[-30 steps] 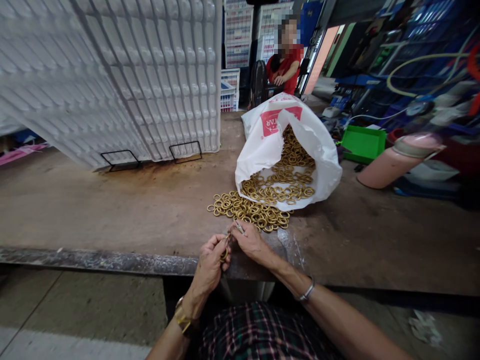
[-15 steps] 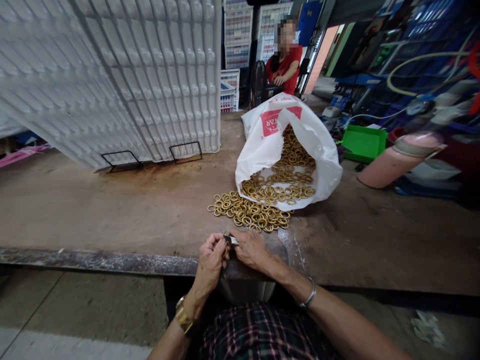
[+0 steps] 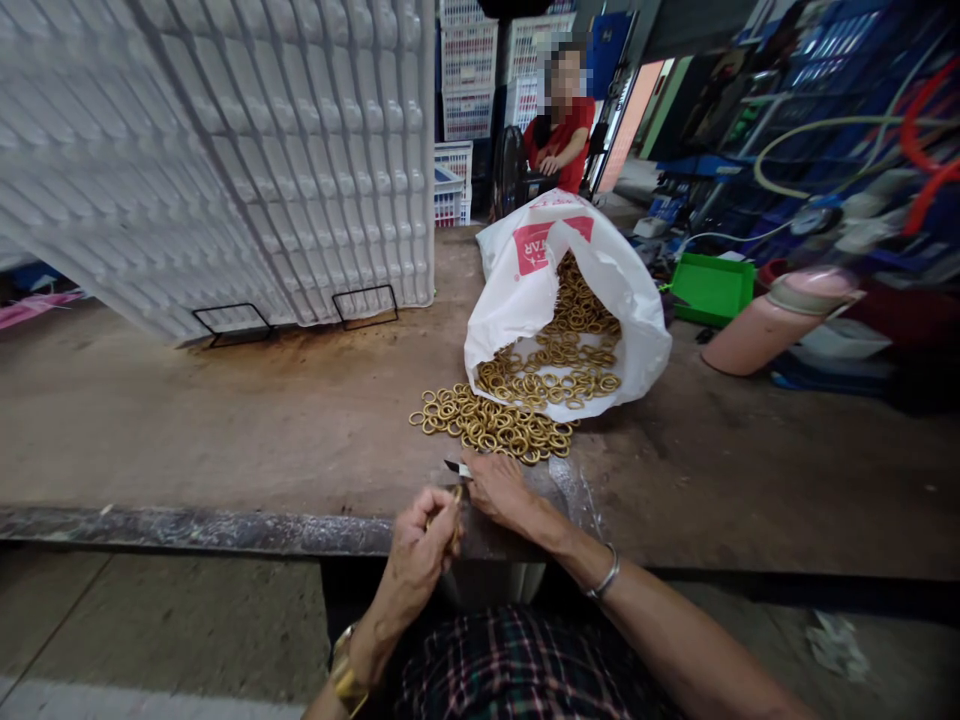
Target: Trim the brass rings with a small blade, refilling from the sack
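Note:
My left hand [image 3: 424,540] is closed around brass-coloured rings [image 3: 456,500] at the table's front edge; how many is hidden by the fingers. Just beyond and to the right, my right hand [image 3: 499,490] grips a small knife [image 3: 455,468] with a dark blade and a pale handle. Its blade points left, apart from the left hand's rings. A loose pile of similar rings [image 3: 502,425] lies right behind my right hand. The pile reaches the mouth of a white sack [image 3: 510,300] lying on its side, with many more rings inside.
White ribbed plastic trays [image 3: 315,150] stand upright in black wire holders [image 3: 367,305] at the left of the wooden table [image 3: 187,430]. A pink bottle [image 3: 757,330] and a green tray [image 3: 712,288] are at the right. A person in red [image 3: 574,140] sits behind the sack.
My left hand has drawn back toward me, away from the knife, still holding rings. The knife blade, earlier against the left hand's rings, now shows free. The view has shifted slightly.

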Demonstrator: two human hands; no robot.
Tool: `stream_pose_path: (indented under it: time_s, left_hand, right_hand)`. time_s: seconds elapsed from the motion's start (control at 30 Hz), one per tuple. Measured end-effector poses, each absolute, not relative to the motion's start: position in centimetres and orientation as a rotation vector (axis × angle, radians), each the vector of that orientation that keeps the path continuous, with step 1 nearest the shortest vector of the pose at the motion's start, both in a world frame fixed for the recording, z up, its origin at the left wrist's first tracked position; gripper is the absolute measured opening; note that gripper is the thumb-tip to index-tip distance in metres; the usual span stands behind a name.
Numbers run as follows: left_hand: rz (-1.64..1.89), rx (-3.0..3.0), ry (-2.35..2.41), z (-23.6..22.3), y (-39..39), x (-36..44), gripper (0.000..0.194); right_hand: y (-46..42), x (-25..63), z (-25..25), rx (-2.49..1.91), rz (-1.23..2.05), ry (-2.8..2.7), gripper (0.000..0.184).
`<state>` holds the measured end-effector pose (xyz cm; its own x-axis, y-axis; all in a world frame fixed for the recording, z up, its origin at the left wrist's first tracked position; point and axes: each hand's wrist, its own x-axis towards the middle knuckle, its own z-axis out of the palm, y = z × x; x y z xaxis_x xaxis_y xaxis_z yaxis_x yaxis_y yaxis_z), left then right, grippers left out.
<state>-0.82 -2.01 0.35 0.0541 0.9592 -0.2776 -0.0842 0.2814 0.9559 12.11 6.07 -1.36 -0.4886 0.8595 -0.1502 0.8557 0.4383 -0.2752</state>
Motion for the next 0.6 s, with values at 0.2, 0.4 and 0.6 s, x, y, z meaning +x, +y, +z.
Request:
stream_pose_path:
  time_s: [0.2,0.4,0.6]
  left_hand:
    - [0.669,0.684,0.987,-1.0,-5.6,-2.1,0.026]
    - [0.617,0.469,1.093,-7.2,-7.6,-3.6,0.032]
    - [0.485,0.774,1.410,-9.9,-5.2,-2.7,0.026]
  right_hand:
    - [6.2,12.9,-1.7,-1.664,0.379,-2.421,0.026]
    - [6.8,13.6,-1.4,-1.772,0.331,-2.272,0.029]
    - [6.8,14.0,-2.8,-1.805,0.225,-2.312,0.023]
